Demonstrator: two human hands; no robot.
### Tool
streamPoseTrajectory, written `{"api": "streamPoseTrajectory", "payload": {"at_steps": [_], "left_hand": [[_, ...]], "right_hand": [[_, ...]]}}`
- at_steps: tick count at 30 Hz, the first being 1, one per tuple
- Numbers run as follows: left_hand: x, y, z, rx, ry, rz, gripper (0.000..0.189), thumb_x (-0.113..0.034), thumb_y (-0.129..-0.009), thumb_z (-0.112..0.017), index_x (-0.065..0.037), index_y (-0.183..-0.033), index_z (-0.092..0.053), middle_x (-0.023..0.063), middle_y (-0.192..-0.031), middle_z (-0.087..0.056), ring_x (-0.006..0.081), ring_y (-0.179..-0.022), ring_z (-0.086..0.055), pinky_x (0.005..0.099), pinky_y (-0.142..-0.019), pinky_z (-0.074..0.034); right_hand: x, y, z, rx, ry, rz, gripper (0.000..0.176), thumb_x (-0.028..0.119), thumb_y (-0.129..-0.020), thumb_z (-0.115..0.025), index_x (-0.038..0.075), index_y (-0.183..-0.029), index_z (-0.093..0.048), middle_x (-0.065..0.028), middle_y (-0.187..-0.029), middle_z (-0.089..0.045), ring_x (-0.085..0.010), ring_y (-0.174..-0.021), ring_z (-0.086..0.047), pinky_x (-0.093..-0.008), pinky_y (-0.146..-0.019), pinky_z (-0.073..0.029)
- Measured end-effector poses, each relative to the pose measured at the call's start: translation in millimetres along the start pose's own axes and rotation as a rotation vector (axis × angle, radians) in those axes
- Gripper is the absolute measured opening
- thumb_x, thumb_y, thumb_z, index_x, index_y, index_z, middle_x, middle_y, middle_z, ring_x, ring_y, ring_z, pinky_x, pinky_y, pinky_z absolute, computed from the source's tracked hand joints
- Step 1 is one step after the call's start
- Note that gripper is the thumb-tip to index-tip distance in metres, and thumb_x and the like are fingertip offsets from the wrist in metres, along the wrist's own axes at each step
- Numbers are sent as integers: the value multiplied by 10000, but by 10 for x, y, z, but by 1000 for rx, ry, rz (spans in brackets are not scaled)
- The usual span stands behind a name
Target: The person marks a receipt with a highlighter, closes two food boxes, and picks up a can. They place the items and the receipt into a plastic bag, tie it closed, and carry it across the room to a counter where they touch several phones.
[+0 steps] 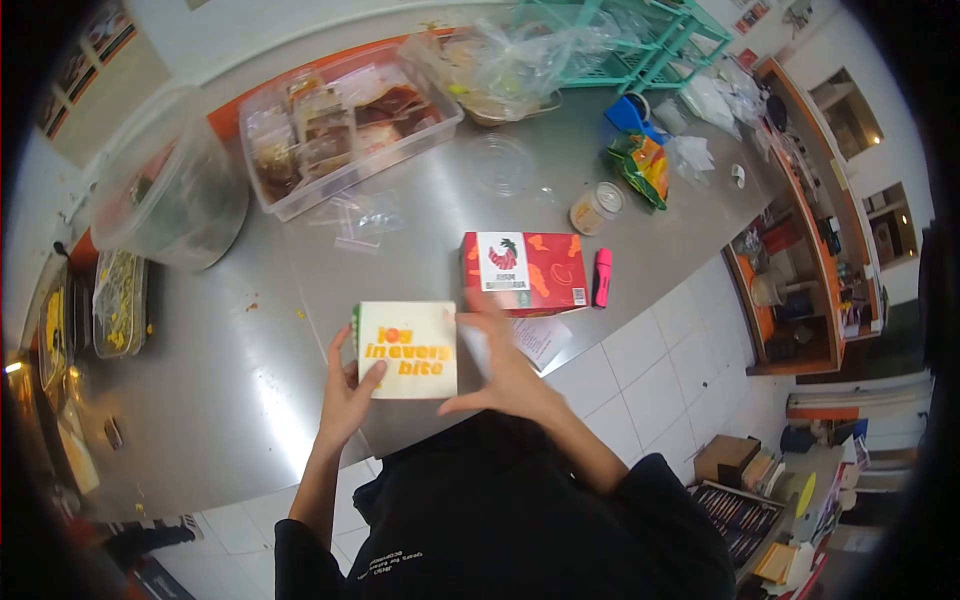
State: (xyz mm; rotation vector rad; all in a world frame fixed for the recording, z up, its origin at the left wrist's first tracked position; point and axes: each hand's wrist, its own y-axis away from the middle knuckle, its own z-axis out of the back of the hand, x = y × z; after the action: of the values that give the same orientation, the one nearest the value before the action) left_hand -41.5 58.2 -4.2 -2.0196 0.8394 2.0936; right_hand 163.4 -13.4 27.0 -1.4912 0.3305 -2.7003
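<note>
A cream square food box with orange lettering is near the front edge of the steel table. Around its left side my left hand is closed, thumb on the printed face. A strip of green shows at the box's upper left edge. My right hand is just right of the box, slightly blurred, with fingers and thumb spread apart and nothing in them. Behind that hand lies a red box with a white label and chicken pictures. A printed paper slip sticks out below the red box.
A pink highlighter and a lidded jar are right of the red box. Farther back stand a clear tub of packets, a green and orange pouch and a blue tape dispenser. A large clear bucket stands left.
</note>
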Motion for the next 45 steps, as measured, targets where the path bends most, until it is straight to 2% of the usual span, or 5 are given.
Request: {"api": "streamPoseTrajectory", "payload": {"at_steps": [5,13,19,32,45], "left_hand": [[-202,-277,-170,-65,43,-54,551,-239,-855,-478,-66,-1287,-182,183,-1019,-527,184,-934,-527,283,-824,-393],[-503,-505,-649,-115,398,-105,480,-274,-872,-452,-77,-1255,-240,107,-1109,-472,148,-1001,-485,316,-880,-375],[-795,-337,-974,-219,400,-243,459,-296,-874,-435,-58,-1229,-266,100,-1112,-453,141,-1020,-469,319,-889,-367],[-764,-311,-1689,-253,460,-308,441,-342,-871,-420,-49,-1176,-296,121,-1140,-419,178,-1077,-420,363,-908,-344],[-466,-656,-1884,-292,-476,-113,533,-274,-834,-519,-1,-1232,-293,171,-985,-531,179,-776,-543,255,-737,-412]], "right_hand": [[-645,667,392,-111,751,-193,424,205,-552,-721,91,-909,-523,-115,-1118,-414,-304,-1013,-379,-414,-821,-304],[-415,464,1092,-191,197,-176,102,62,-641,-590,39,-702,-512,-84,-669,-521,-259,-616,-527,-359,-563,-422],[-46,222,1538,-679,409,319,181,36,-598,-630,36,-717,-494,-89,-730,-511,-271,-675,-502,-355,-595,-416],[-706,-543,1641,-741,408,400,200,-17,-625,-552,28,-812,-498,-102,-725,-469,-270,-686,-472,-345,-583,-390],[-895,349,1013,60,165,214,260,135,-653,-635,40,-881,-553,-91,-831,-546,-222,-785,-534,-315,-665,-435]]}}
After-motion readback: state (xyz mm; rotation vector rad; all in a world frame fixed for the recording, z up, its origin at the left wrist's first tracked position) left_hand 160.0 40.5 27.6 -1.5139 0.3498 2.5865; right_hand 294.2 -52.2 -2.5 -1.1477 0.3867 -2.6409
